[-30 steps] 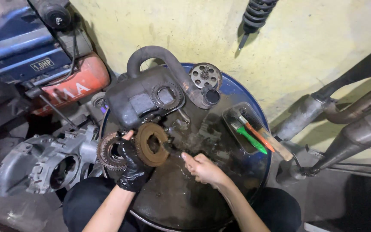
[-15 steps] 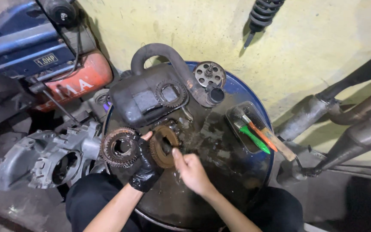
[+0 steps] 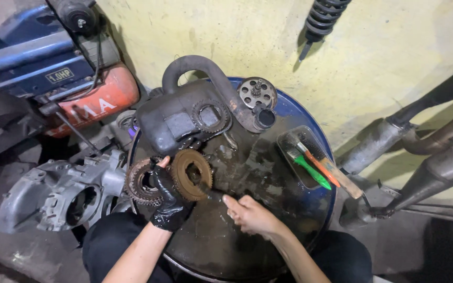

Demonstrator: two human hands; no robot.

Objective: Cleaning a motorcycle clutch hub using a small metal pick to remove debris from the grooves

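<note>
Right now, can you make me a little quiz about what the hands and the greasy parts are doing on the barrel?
1. Which hand wears a black glove?
2. True or false: the brown ring is held up on edge by the left hand.
3. What lies in the tray on the barrel: A) brushes, B) bananas, C) cups?

Key: 1. The left hand; the right hand is bare. 2. True. 3. A.
</note>
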